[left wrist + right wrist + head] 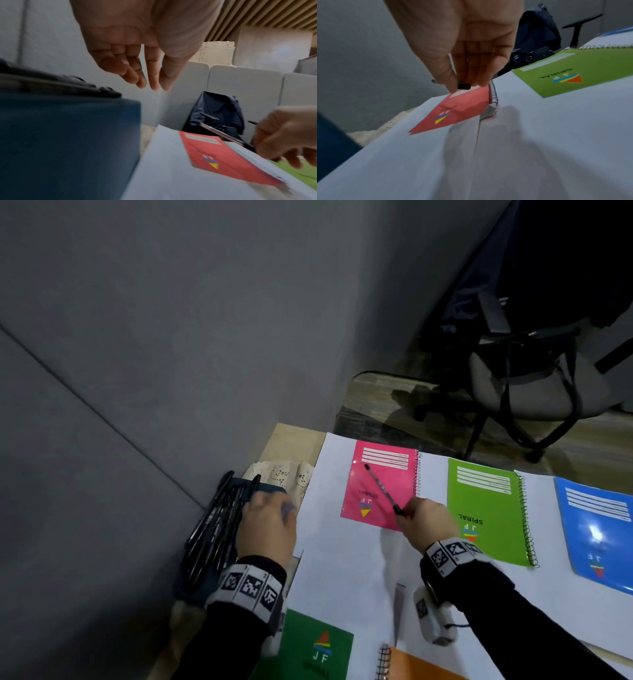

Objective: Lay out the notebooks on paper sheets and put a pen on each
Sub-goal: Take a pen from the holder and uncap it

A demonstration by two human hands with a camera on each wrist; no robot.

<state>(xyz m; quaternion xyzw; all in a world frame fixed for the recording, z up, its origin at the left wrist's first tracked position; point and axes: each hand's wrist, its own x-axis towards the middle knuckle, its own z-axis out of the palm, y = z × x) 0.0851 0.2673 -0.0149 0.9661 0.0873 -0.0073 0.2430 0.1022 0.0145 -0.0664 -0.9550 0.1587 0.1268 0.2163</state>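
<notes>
Over the pink notebook, my right hand pinches a pen by its near end, the far tip slanting left across the cover; whether it touches is hard to tell. The notebook lies on a paper sheet. Left, my left hand hangs slack-fingered, holding nothing, beside more pens on a blue case, partly hidden.

dark green notebook: cut by bottom edge | orange notebook: mostly cut off | blue notebook: cut by right edge | pen in right hand: mostly hidden by fingers | pink notebook: blurred
</notes>
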